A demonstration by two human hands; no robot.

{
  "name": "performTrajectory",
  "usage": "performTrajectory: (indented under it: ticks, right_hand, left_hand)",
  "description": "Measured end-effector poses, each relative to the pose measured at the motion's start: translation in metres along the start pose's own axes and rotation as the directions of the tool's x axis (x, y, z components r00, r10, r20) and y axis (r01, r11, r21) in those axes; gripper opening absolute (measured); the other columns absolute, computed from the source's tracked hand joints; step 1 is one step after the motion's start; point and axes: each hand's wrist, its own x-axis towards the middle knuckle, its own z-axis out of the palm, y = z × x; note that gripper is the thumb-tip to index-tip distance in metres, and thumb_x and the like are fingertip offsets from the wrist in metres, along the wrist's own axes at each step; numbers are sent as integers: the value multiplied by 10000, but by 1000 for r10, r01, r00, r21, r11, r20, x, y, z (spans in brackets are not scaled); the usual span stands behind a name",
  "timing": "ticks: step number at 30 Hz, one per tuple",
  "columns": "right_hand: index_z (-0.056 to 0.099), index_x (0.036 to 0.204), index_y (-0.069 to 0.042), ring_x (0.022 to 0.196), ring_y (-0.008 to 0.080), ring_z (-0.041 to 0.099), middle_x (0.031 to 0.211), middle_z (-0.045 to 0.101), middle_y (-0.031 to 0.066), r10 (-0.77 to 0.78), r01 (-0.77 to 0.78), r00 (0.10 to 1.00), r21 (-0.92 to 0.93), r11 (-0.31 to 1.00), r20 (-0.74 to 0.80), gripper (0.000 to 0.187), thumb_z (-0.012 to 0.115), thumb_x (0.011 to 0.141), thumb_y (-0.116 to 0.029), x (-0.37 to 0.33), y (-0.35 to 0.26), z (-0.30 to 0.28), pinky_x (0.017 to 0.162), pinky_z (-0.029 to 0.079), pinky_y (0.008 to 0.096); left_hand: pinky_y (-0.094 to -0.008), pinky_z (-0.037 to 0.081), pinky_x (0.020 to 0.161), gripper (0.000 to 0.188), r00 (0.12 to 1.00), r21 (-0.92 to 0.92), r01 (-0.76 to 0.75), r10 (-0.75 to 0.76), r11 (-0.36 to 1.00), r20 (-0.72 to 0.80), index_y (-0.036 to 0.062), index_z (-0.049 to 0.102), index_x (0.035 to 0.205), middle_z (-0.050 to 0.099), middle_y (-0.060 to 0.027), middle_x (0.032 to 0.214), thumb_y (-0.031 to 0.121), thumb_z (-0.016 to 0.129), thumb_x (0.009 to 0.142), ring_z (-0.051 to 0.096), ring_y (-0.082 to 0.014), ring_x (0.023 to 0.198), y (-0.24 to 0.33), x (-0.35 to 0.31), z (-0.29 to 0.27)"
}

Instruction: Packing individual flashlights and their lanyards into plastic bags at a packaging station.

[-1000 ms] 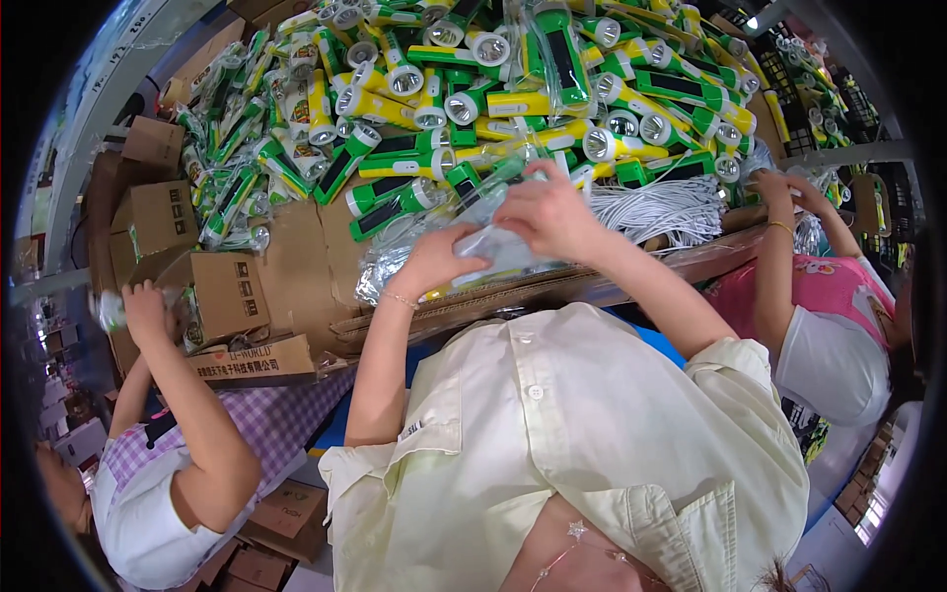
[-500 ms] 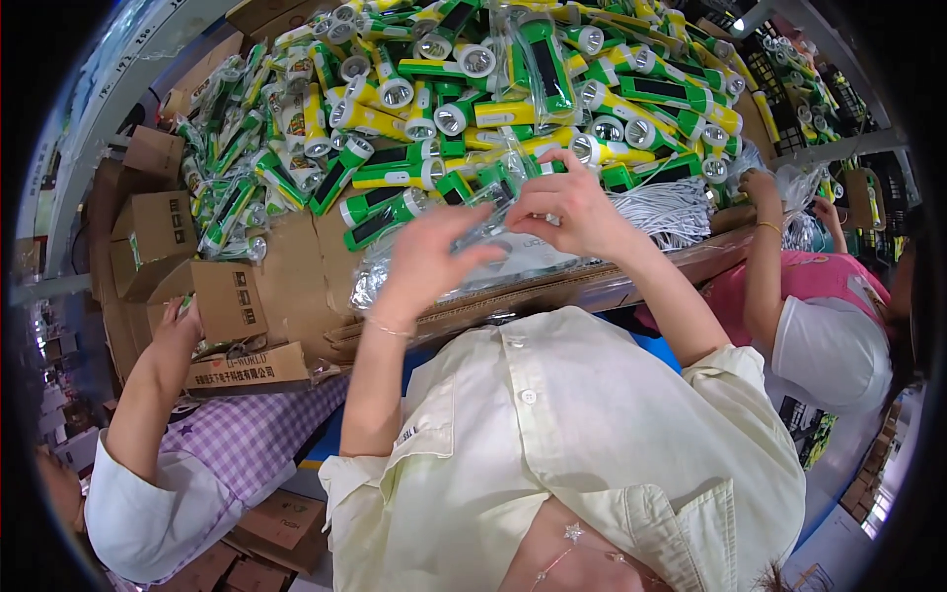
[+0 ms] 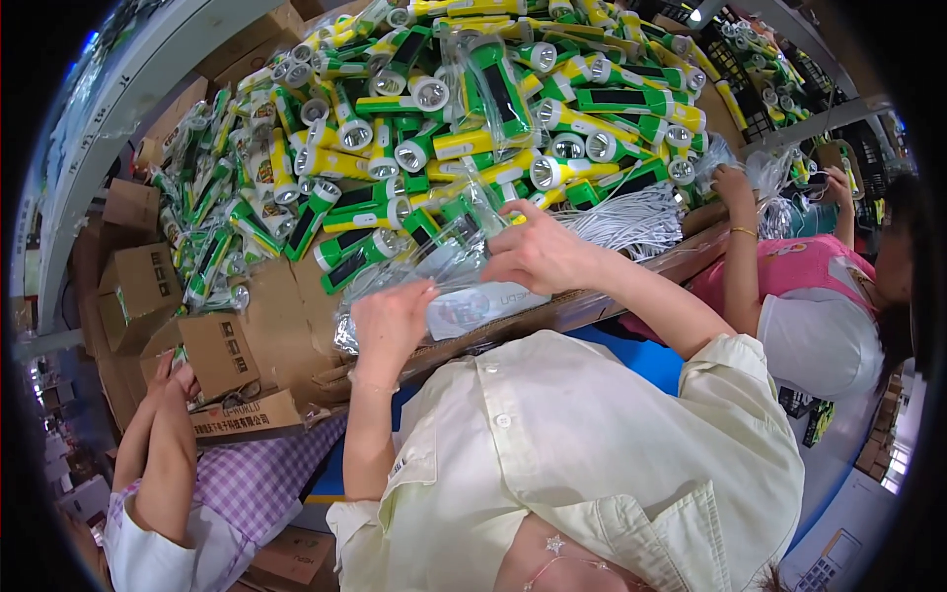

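Pinching the near left edge of a crinkled, clear plastic bag (image 3: pixel 452 259) between thumb and fingertips of the left hand (image 3: pixel 388 321). Bending the fingers of the right hand (image 3: pixel 541 252) against the bag's opposite side; cannot tell whether pressed together on it. Spanning the gap between both sets of fingertips with the bag. Reaching over a flat, white printed wrapper (image 3: pixel 488 308), just below the fingertips. Facing, beyond the fingertips, heaped green-and-yellow plastic flashlights (image 3: pixel 464 146). Having thin, white bundled cables (image 3: pixel 631 225) right of the right fingers, and bare brown cardboard (image 3: pixel 291 311) left of the left.
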Motion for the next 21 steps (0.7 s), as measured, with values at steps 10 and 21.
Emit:
performTrajectory:
  ticks: [10,21]
  right_hand:
    - [618,812,-123,750,179,568,705,500,6,-48,12,984,-204,979,-173,206,625,611,-79,20,-16,5,957,356,475]
    - [690,869,-109,777,194,600,802,631,44,253,-331,866,116,937,431,135,673,761,-187,-19,24,-24,946,379,424]
  left_hand:
    - [-395,490,658,162,911,-101,333,-292,938,292,99,711,835,671,-101,943,240,633,816,633,-296,819,19,16,-2]
    - [-304,494,518,179,824,-24,555,-545,832,153,-8,671,867,617,-120,543,149,657,783,638,-210,491,-35,7,-12]
